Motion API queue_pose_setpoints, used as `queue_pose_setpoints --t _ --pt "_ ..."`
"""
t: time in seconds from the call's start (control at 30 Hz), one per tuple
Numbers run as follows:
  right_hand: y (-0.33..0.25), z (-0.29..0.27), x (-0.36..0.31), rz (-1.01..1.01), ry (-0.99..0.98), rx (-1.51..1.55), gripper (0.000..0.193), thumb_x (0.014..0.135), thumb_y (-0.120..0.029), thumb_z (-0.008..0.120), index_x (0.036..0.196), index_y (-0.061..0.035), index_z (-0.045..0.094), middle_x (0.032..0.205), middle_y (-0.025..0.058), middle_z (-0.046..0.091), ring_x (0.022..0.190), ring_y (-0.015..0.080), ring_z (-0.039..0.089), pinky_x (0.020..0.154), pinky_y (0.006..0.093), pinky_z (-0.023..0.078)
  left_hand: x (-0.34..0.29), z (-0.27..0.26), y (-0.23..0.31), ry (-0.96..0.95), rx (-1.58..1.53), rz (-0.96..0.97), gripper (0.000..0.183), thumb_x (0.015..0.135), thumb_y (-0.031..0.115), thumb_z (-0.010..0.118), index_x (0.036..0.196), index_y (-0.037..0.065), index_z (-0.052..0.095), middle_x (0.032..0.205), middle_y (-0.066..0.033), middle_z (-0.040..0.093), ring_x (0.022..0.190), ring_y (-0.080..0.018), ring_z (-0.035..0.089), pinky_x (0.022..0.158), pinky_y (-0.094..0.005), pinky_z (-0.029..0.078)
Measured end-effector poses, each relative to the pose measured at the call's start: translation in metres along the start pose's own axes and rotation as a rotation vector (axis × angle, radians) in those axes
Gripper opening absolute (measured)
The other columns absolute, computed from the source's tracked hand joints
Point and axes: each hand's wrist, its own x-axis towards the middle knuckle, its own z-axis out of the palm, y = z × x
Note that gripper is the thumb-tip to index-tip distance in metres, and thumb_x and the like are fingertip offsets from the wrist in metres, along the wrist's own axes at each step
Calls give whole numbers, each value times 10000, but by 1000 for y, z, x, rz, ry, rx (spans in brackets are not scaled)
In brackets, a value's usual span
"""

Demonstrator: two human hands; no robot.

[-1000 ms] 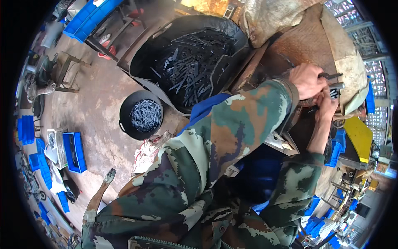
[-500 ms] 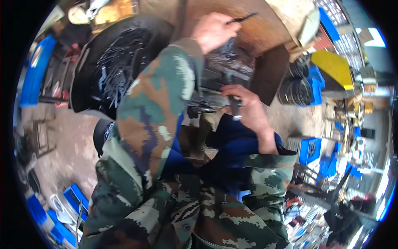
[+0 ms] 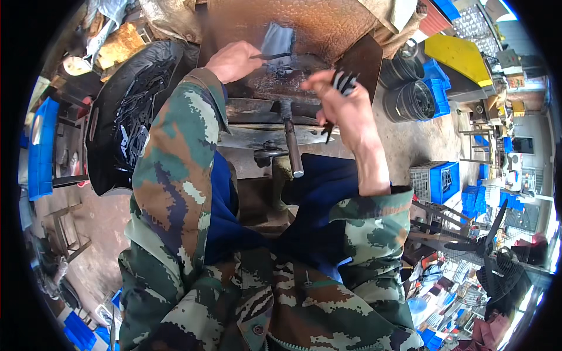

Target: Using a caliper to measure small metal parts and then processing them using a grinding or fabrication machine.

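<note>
My left hand (image 3: 235,61) is closed on a thin dark metal strip (image 3: 272,57), which points right over the back of the worktop (image 3: 252,88). My right hand (image 3: 352,114) is raised at the worktop's right side, closed around several thin black pieces (image 3: 343,82). Their ends stick out above and below the palm, and the index finger reaches left. Between the hands, a round metal bar (image 3: 293,146) juts over the worktop's front edge toward me, touched by neither hand. A pale, shiny patch (image 3: 277,38) shows on the brown panel behind the worktop.
At left stands a black tub (image 3: 96,146) of dark strips, beside a blue crate (image 3: 42,149). Dark buckets (image 3: 404,102), a yellow panel (image 3: 453,58) and a blue bin (image 3: 442,184) are at right. A black fan (image 3: 489,240) stands lower right.
My right hand has let go of the metal bar and now holds several black pieces, higher up. My left hand keeps the dark strip. The whole view has shifted.
</note>
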Motion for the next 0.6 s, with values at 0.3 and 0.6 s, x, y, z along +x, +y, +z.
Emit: queue_pose_setpoints --t 0.3,0.6 --pt "-1 3 44 -89 203 535 154 942 -69 516 1060 14 572 932 151 684 507 106 369 558 332 472 18 26 -28 178 -19 107 301 884 289 610 1058 68 717 742 -88 665 703 -186 610 687 -366 490" --pt "6 18 39 -101 188 501 208 971 -101 534 1129 31 561 998 135 659 501 101 396 510 316 473 -14 -1 61 28 -741 -17 256 988 254 561 1078 57 698 789 39 637 531 -15 356 471 -198 275"
